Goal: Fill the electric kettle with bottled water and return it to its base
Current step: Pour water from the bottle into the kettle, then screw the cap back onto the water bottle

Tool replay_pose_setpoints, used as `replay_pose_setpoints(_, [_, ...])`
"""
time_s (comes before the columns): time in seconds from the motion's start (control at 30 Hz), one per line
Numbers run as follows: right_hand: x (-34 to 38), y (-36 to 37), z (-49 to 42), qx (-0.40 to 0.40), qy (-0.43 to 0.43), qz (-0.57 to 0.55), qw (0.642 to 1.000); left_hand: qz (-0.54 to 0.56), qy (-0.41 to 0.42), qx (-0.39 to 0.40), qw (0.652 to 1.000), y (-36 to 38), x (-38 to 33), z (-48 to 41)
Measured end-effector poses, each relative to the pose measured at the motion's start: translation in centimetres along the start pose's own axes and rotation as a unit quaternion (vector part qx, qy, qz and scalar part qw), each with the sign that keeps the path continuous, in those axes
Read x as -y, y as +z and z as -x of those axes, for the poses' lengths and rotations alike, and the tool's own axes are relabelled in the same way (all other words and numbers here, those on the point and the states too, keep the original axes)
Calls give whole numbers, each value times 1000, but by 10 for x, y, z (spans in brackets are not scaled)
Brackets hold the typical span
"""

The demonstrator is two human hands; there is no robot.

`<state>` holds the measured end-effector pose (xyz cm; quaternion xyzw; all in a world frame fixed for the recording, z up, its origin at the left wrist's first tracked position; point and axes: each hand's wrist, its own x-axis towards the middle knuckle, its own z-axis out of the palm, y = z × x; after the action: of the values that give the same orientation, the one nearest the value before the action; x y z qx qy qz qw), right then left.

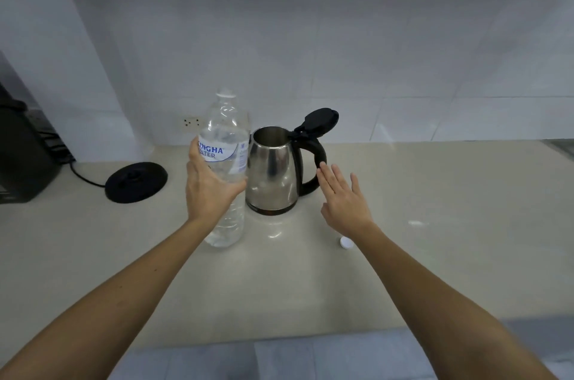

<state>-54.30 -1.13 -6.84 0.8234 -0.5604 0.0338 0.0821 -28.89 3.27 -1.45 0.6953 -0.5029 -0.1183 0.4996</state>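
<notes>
Two bare hands are seen. The left hand [211, 184] is wrapped around an uncapped bottle [226, 168]; the right hand [341, 196], spread and empty, nears the kettle [273, 171] handle. Water could be spilled beside the kettle if the bottle is tipped carelessly.

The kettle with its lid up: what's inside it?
Through the kettle's open top only bare, shiny metal wall shows. Its bottom is hidden by the near wall, so whether it holds water cannot be seen. The lid stands tilted back.
</notes>
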Motion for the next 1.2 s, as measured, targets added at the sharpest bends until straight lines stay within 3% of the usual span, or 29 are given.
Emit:
replay_pose_setpoints(0.23, [-10, 48, 48, 196, 48, -50, 978, 17, -5, -8, 1000, 29, 0, 38])
replay_pose_setpoints(0.43, [-19, 64, 68, 234, 63, -60, 968, 24, -27, -31, 999, 41, 7, 59])
replay_pose_setpoints(0.8, [-17, 77, 62, 188, 70, -84, 976, 11, -21, -49, 999, 41, 8, 81])
replay_pose_setpoints(0.97, [-3, 41, 38, 123, 88, -248, 957, 18, -26, -62, 998, 35, 16, 85])
replay_pose_setpoints(1.03, [11, 8, 22, 45, 91, -348, 932, 27, -35, -64, 997, 32, 19, 88])
replay_pose_setpoints(1.2, [50, -82, -18, -60, 62, -574, 814, 11, -9, -40, 999, 26, 21, 93])
